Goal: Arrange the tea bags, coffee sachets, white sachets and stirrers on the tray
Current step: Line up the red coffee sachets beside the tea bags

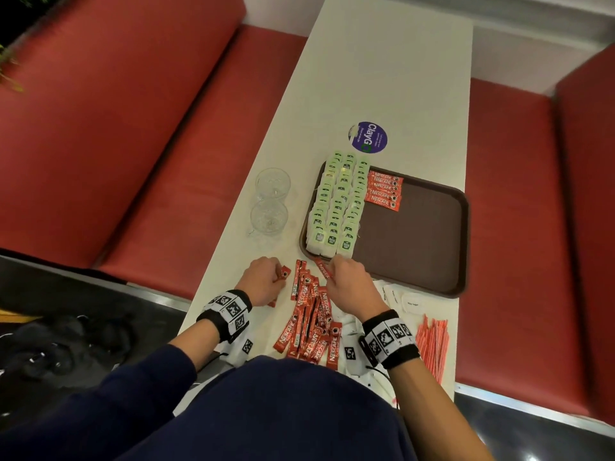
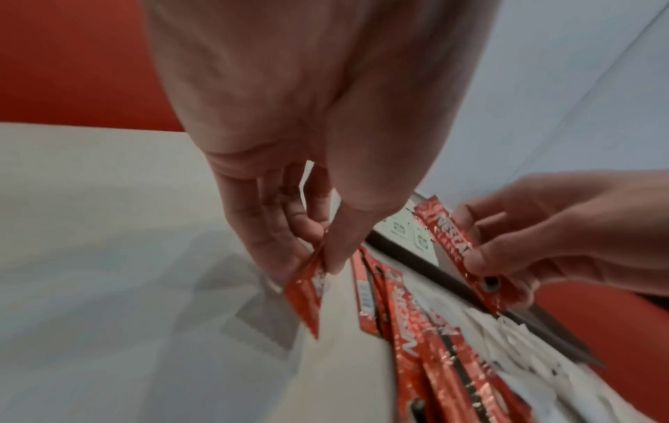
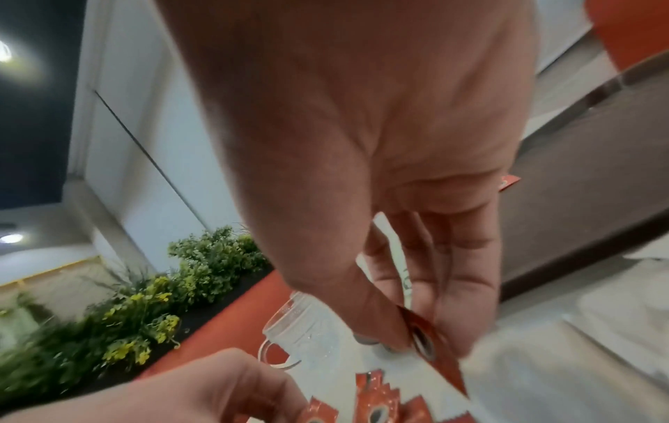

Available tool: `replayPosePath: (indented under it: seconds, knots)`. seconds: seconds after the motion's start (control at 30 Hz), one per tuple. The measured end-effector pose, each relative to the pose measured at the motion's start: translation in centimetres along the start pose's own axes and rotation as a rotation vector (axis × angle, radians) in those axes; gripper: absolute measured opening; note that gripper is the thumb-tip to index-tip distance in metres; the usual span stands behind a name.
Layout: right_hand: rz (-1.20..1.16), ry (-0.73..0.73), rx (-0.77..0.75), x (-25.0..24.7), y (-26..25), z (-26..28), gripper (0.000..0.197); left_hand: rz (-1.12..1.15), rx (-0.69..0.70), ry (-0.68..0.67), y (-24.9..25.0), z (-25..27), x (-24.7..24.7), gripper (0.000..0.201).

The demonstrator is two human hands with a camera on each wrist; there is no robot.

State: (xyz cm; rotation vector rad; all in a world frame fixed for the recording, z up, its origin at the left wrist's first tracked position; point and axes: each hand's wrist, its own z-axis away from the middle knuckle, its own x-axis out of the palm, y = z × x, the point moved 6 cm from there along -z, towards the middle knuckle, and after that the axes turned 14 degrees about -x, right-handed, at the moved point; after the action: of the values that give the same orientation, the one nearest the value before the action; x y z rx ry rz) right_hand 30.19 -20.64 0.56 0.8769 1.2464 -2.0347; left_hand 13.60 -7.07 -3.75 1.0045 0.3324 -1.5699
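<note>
A brown tray [image 1: 416, 247] lies on the white table. Green tea bags [image 1: 339, 201] fill its left side in three rows, with a few red coffee sachets [image 1: 384, 191] beside them at the far end. More coffee sachets [image 1: 312, 317] lie loose on the table in front of me. My left hand [image 1: 263, 281] pinches one coffee sachet [image 2: 308, 289] just left of that pile. My right hand [image 1: 349, 284] pinches another coffee sachet [image 2: 459, 251] at the tray's near left corner. White sachets [image 1: 411, 302] and orange stirrers [image 1: 432, 344] lie near the right wrist.
Two clear glass mugs [image 1: 271, 201] stand left of the tray. A round purple sticker [image 1: 367, 136] sits beyond the tray. Red bench seats [image 1: 149, 144] flank the narrow table on both sides. Green plants [image 3: 144, 300] show behind the left bench.
</note>
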Motion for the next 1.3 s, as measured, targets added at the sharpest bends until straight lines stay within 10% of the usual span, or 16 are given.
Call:
replayPosePath:
  seconds: [0.23,0.83,1.3]
  knots:
    - [0.085,-0.120,0.101,3.1,-1.5,1.2,0.060,-0.071,-0.021,0.025,3.6,0.8,1.4,0.070]
    - [-0.161,0.135,0.161,2.2,-0.1,-0.8,0.024,0.171,0.002,-0.021,3.9,0.7,0.3,0.035]
    - [-0.766,0.360,-0.012,-5.1,-1.4,0.1,0.032,1.159,-0.029,-0.483,7.6,4.1,-1.8,0.033]
